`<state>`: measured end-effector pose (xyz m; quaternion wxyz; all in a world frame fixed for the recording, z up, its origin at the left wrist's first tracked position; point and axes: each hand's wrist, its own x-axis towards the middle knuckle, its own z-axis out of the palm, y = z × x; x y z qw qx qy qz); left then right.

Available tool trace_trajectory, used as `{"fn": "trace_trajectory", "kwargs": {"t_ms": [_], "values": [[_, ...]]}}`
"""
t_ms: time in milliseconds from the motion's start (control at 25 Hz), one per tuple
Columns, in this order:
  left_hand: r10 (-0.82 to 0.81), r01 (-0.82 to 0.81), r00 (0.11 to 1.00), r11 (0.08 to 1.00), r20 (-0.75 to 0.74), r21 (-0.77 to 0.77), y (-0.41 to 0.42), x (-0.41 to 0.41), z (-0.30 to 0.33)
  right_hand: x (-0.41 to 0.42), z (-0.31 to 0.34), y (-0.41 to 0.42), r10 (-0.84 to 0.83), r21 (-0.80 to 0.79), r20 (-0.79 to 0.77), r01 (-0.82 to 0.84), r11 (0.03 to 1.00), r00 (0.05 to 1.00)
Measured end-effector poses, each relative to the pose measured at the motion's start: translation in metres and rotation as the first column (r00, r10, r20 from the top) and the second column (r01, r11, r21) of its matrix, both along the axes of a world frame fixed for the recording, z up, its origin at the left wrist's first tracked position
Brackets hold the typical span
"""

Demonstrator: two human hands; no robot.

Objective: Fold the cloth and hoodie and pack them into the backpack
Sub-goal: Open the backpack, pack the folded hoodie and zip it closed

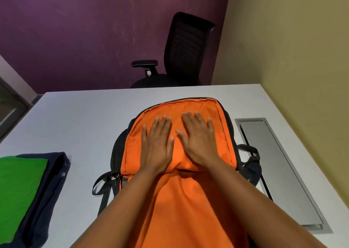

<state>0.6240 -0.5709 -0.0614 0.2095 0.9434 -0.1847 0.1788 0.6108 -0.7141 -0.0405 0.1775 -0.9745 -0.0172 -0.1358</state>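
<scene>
On white table (79, 115): open backpack (222, 119), orange lining exposed, at centre. Left hand (157, 144) and right hand (198, 140) press flat on lining, fingers straight, holding nothing. Folded green cloth (18, 187) atop folded navy hoodie (51, 183) at left, well apart from backpack.

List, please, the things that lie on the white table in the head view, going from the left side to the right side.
Green cloth on the folded dark hoodie → open backpack with orange lining, left hand then right hand flat on it → grey metal cable hatch.
</scene>
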Motion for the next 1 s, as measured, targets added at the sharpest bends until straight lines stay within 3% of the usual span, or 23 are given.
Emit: {"fn": "trace_trajectory", "kwargs": {"t_ms": [120,320,800,920,1000], "values": [[0.018,0.010,0.988,0.983,-0.151,0.185,-0.003,-0.001,-0.014,-0.009,-0.021,0.006,0.009,-0.097,-0.128,-0.022,0.995,0.992],[0.105,-0.037,0.982,0.920,-0.156,0.391,-0.002,0.000,-0.039,-0.008,-0.055,0.002,0.047,-0.139,-0.163,-0.070,0.988,0.985],[0.005,0.160,0.930,0.894,-0.366,0.419,0.033,-0.030,-0.016,-0.011,-0.042,0.006,-0.047,-0.214,-0.384,-0.040,0.976,0.922],[-0.091,0.164,0.974,0.914,-0.205,0.372,0.074,-0.044,-0.019,-0.008,-0.034,0.031,-0.156,-0.251,-0.238,0.095,0.963,0.959],[-0.071,0.098,0.993,0.939,-0.093,0.329,0.108,-0.054,-0.019,-0.004,-0.028,0.065,-0.111,-0.123,-0.070,0.102,0.987,0.991]]}}
